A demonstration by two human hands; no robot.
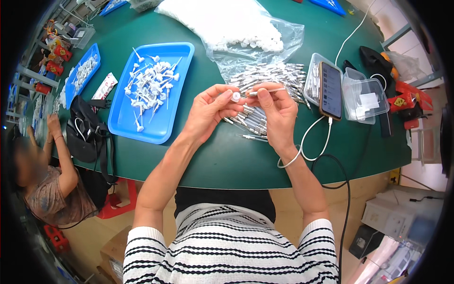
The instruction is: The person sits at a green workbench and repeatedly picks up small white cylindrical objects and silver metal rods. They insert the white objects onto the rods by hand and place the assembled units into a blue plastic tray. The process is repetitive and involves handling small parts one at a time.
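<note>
My left hand [207, 112] pinches a small white round cap [236, 96] between thumb and fingertips. Closed around a thin metal-and-white rod [274, 89], my right hand [280, 116] holds it with its inner end close to the cap; whether they touch is too small to tell. Beneath and behind both hands spreads a pile of similar silver-and-white rods [288, 75]. Farther back, a large clear plastic bag [222, 23] spills many white caps [265, 41]. To the left, white-headed pieces with thin stems [153, 85] lie loosely in a blue tray [158, 134].
On the right, a phone [331, 90] leans on a clear box [313, 61], its white cable [321, 146] looping by my right wrist. Beyond stands another clear container [364, 97]. A black bag [87, 137] and a person [54, 189] are at the left.
</note>
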